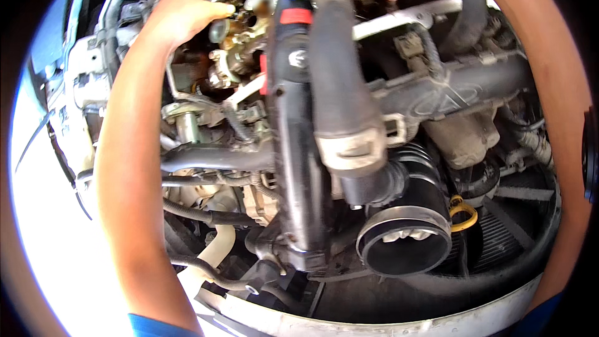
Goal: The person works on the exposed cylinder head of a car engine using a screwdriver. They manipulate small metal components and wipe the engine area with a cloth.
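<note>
1. Left grip first: my left hand [184, 9] reaches deep toward the far left corner of the engine bay [399, 321], fingers curled and pressed against a cluster of small metal fittings [234, 50]. Whether they pinch one piece or only rest on it, I cannot tell.
2. My right forearm [549, 87] arcs along the right edge of the bay and leaves the picture at the top; the right hand is out of view.
3. Those fittings sit at the far left of the bay, just beside a thick black hose [340, 81] that runs down the middle to a grey clamp.
4. Nearer the front edge, a wide black intake duct [405, 237] lies with its mouth open, and a yellow dipstick ring [463, 215] stands just to its right.
5. Risk, as I judge it: the open duct lies below the reach, so a small part slipping from the fingers could drop into it or into the gaps between the hoses.
6. The left forearm crosses thin hoses and a bracket along the left side; leaning on them could snag or pull one loose.
</note>
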Tool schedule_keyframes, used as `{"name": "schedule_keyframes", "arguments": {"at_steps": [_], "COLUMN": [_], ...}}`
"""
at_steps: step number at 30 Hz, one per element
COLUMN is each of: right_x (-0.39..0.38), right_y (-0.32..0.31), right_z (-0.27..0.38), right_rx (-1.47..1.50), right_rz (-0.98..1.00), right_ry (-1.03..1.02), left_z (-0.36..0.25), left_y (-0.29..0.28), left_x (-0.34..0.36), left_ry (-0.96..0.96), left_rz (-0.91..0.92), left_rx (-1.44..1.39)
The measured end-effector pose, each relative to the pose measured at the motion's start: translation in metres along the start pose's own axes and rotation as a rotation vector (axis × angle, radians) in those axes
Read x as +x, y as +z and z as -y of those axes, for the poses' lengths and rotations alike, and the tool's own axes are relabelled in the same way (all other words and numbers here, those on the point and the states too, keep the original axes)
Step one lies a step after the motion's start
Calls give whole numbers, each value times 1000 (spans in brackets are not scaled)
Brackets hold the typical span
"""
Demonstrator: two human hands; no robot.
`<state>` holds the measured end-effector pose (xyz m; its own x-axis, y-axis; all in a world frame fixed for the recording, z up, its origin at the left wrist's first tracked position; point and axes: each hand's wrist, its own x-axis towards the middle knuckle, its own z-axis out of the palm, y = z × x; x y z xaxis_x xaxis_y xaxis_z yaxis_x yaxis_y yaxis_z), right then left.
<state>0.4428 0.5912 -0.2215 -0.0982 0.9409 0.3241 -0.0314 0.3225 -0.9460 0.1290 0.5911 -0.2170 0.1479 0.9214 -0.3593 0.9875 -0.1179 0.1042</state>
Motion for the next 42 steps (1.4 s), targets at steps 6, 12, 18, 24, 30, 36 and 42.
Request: {"name": "schedule_keyframes", "arguments": {"at_steps": [6,12,18,24,30,36,42], "right_x": [16,27,-1,8,7,7,15], "right_y": [-10,-6,28,45,55,60,55], "right_z": [0,28,126,98,91,84,71], "right_rx": [21,214,-196,-375,-447,-469,-377], "right_rz": [-81,-128,201,463,531,601,719], "right_ry": [150,-76,55,150,85,38,-21], "left_z": [-17,-13,-2,-2,6,10,22], "left_y": [2,3,10,12,11,14,21], "left_x": [-6,-29,-23,-16,-14,-6,1], "left_ry": [-47,-117,-34,-22,-7,-34,21], "left_rz": [-126,-138,-204,-187,-174,-111,-153], "left_rx": [-21,76,52,49,-30,13,10]}}
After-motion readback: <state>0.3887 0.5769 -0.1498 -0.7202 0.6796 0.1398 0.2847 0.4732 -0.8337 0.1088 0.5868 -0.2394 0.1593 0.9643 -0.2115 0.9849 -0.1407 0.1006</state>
